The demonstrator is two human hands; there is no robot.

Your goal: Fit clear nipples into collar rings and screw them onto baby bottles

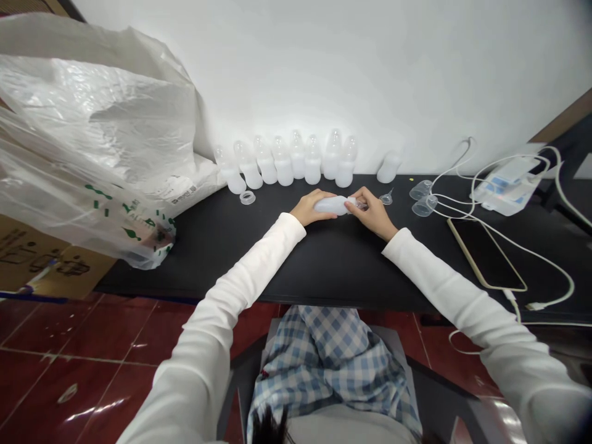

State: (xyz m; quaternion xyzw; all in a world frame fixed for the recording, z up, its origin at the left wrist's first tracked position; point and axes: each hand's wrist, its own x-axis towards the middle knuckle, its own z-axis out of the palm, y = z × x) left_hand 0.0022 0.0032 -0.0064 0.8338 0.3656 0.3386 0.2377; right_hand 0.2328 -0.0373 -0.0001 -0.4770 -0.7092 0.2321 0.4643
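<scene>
In the head view, my left hand (311,208) is wrapped round the body of a white baby bottle (330,205), which lies on its side above the black table. The fingers of my right hand (374,214) are closed on the bottle's collar end, where a clear part shows between them; exactly how it sits is hidden. Just right of that hand lies a small clear nipple (386,198). Behind my hands stands a row of several white bottles (285,172) with clear domed tops. One white bottle (388,168) without a dome stands apart to the right.
A clear ring (247,197) lies before the row. Two clear domes (424,206) lie at right, near white cables (462,213), a white box (509,185) and a phone (488,254). Large plastic bags (106,117) and a cardboard box (78,271) crowd the left side.
</scene>
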